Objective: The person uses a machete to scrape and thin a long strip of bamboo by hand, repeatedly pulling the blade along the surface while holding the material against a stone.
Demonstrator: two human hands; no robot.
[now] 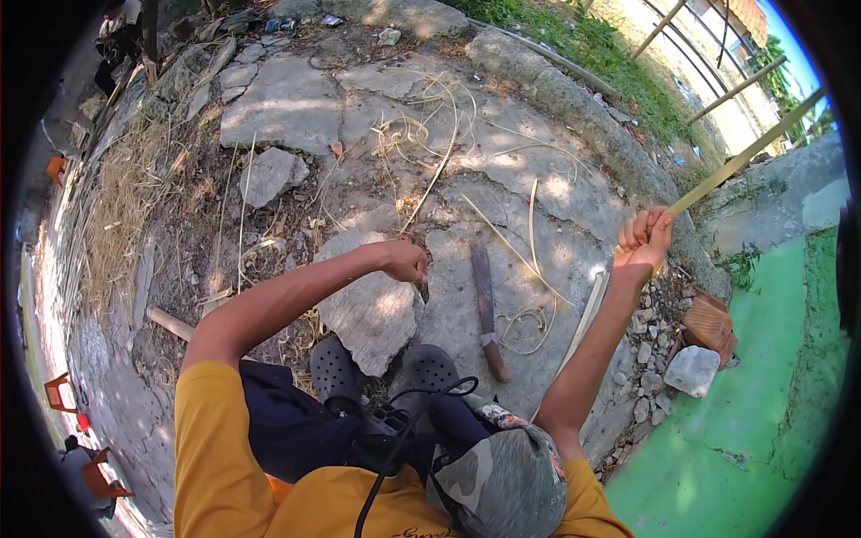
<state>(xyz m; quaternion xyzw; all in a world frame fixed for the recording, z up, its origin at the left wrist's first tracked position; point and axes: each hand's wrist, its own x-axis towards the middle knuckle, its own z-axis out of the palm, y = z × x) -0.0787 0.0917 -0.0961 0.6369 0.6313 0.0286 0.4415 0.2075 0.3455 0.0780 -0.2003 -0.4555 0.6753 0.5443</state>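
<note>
We grip a long pale bamboo strip (744, 154) in our closed right hand (644, 240), while our left hand (404, 262) is fisted around a small dark blade (423, 291).

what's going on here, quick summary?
A person sits on cracked concrete ground, working a long pale bamboo strip. The right hand is raised and fisted around the strip, which runs up and away to the right. The left hand is closed low over a flat stone slab, with something small and dark at it that is too small to tell. A big knife lies on the ground between the hands, among loose shavings.
</note>
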